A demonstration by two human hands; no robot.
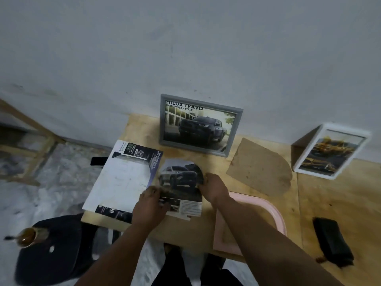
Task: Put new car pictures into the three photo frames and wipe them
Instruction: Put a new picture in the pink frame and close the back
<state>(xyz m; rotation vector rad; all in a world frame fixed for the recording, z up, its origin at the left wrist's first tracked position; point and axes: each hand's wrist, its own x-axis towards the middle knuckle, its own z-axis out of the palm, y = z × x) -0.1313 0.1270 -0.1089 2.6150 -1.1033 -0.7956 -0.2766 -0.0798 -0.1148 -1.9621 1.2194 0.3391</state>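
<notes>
Fingers of both my hands are on the car picture (181, 182), a cut-out page showing a silver truck, which lies on the bench (329, 199) just ahead of me. My left hand (149, 205) comes in from below with the wrist low and the fingers curled over the page's lower left edge, gripping it there. My right hand (214, 187) reaches across from the right, forearm angled over the pink frame (278, 215), and its fingers pinch the page's right edge, which curls upward at that side. The pink frame lies flat at the bench's near edge, partly hidden under my right forearm.

Left of the picture, touching or slightly under it, lies an open brochure (121, 178) that overhangs the bench's left edge. Right of my right hand sits a brown backing board (261, 170), flat on the wood. A dark folded cloth (332, 240) rests near the right edge, well apart from my hands.

Farther back, the grey frame (198, 124) with a dark truck picture leans upright against the wall (185, 48), and the white frame (329, 151) with a yellow car picture leans tilted at the far right.
</notes>
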